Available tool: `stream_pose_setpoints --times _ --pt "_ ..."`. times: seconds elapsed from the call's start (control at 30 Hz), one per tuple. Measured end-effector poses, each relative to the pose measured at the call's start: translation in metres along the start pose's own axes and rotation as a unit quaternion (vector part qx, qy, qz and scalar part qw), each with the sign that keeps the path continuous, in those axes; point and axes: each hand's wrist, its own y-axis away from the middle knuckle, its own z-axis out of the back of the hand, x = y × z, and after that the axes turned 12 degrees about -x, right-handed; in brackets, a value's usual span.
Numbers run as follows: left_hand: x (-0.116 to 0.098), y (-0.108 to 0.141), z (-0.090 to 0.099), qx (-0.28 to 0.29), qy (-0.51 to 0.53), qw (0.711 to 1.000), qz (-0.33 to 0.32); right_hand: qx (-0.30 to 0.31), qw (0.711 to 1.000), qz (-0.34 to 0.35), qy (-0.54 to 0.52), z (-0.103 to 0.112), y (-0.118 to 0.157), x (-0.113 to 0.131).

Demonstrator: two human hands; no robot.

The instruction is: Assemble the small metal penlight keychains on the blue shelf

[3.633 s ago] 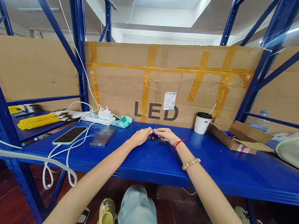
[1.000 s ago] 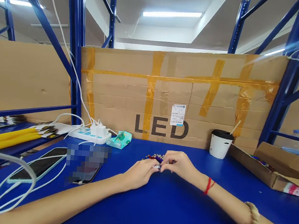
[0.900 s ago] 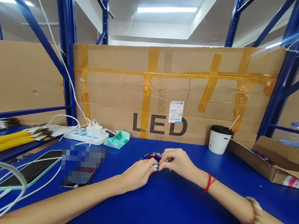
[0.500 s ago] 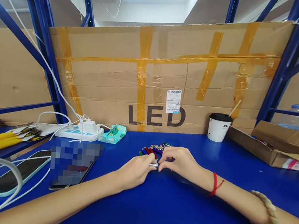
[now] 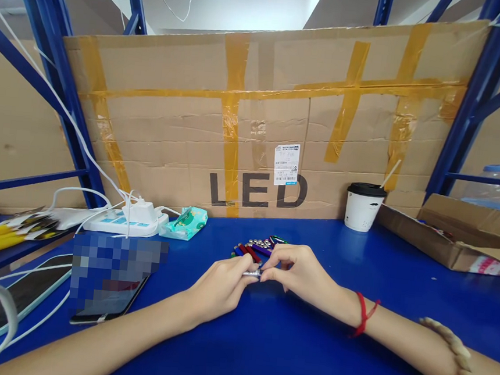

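My left hand (image 5: 224, 281) is closed around a small silver metal tube (image 5: 251, 273), whose right end sticks out past the thumb and fingertips. Against that end, my right hand (image 5: 297, 271) pinches with thumb and forefinger; what lies between these fingertips is too small to make out. Just behind the hands is a pile of small coloured tubes (image 5: 251, 252) in red, blue, purple and green, with several shiny silver round ends. My right fingers partly cover the pile.
A lidded paper cup (image 5: 363, 208) with a straw stands at the back right, beside an open cardboard box (image 5: 458, 252). Left are a power strip (image 5: 119, 223), a teal packet (image 5: 189, 223), a phone (image 5: 17, 292), a dark blurred device (image 5: 113, 292) and white cables.
The view has shifted slightly, moving the scene a little left and up. Both hands stay together at the silver tube, with small movement of the right fingers at its end.
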Motion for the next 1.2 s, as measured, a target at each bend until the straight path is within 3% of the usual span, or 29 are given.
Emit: stream_pose_setpoints --times 0.37,0.57,0.63,0.8,1.03,1.2 --pt "-0.001 0.002 0.0 -0.001 -0.001 1.0 0.002 0.031 0.992 -0.097 -0.078 -0.001 0.0 0.002" --pt "-0.006 0.004 0.006 0.101 0.03 0.994 0.012 0.103 0.986 -0.094 -0.094 -0.001 0.004 0.001" --pt "-0.008 0.003 0.007 0.116 0.04 0.991 0.046 0.115 0.983 -0.101 -0.102 -0.002 0.004 0.0" --pt "-0.013 0.0 0.008 0.128 0.047 0.982 0.129 0.097 0.983 -0.127 -0.094 -0.001 0.001 -0.001" --pt "-0.019 0.002 0.01 0.096 0.049 0.985 0.133 0.078 0.976 -0.159 -0.125 -0.003 0.0 -0.001" --pt "-0.022 0.003 0.011 0.107 0.079 0.982 0.134 0.085 0.976 -0.161 -0.123 -0.004 0.001 0.0"
